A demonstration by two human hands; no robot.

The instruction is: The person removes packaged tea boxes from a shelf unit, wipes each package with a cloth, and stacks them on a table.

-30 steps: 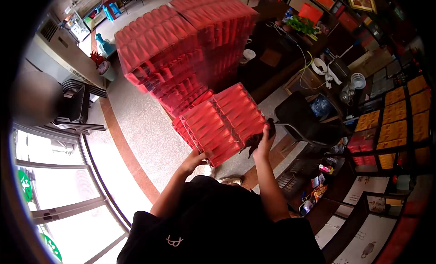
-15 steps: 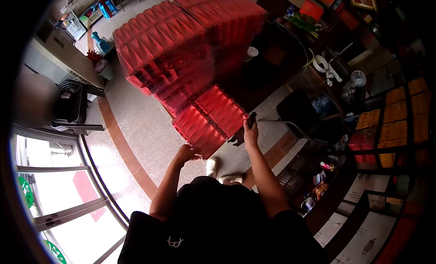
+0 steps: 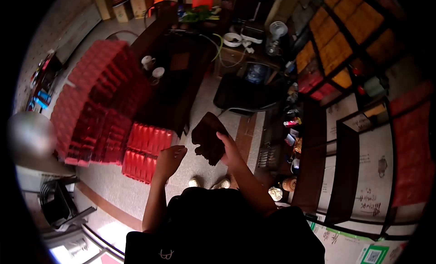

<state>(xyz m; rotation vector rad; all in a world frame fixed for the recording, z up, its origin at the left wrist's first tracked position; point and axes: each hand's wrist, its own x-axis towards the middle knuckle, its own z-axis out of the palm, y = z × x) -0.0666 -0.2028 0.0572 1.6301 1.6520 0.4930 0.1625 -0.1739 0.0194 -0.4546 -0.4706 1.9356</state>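
Observation:
My right hand grips a dark brown cloth-like piece with a ragged lower edge, its thumb lying on top. The material is too dark to make out for sure. To the left, my left hand is raised with its fingers drawn together, and nothing shows in them. Just beyond it sits a low stack of shiny red packs. That stack adjoins a much larger pile of red packs, which looks wrapped in clear film.
A dark table with white cups stands behind the packs. A black chair is ahead to the right. Shelves with orange and red packs and white boxes line the right side. Stacked black chairs stand lower left.
My view has swung to the right, so the red packs now appear further left. Both hands have come away from the low red stack; the dark piece in my right hand is now fully visible.

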